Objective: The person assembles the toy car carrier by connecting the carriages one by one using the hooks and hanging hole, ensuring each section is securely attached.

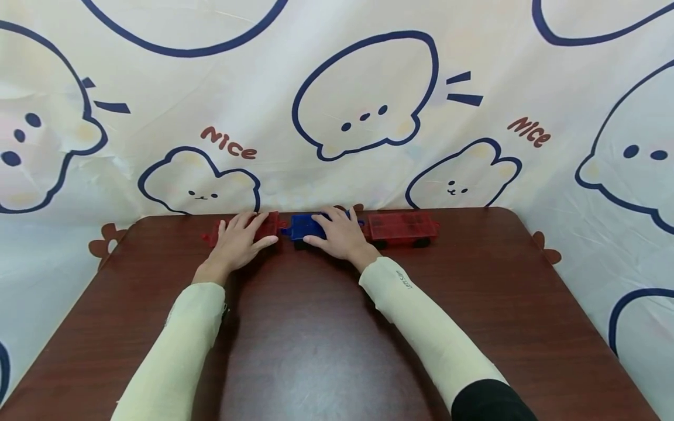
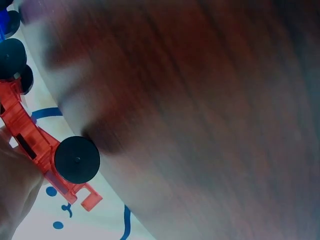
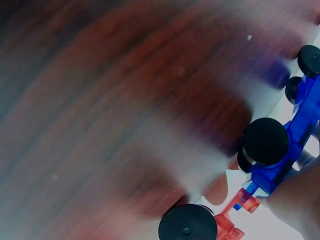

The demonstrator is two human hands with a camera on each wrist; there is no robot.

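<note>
Three see-through toy train cars stand in a row along the table's far edge. My left hand holds the left red train car from above, fingers over its top and thumb near its right end. The middle blue train car is in my right hand, the thumb at its near side and the fingers over the top. To the right of that hand is another red train car. In the right wrist view, its red coupling meets the blue car's end. My fingers hide much of both held cars.
The brown wooden table stretches toward me and reflects light. Behind it hangs a white cloth with blue-outlined cartoon figures, close to the cars. Black wheels show under the left car.
</note>
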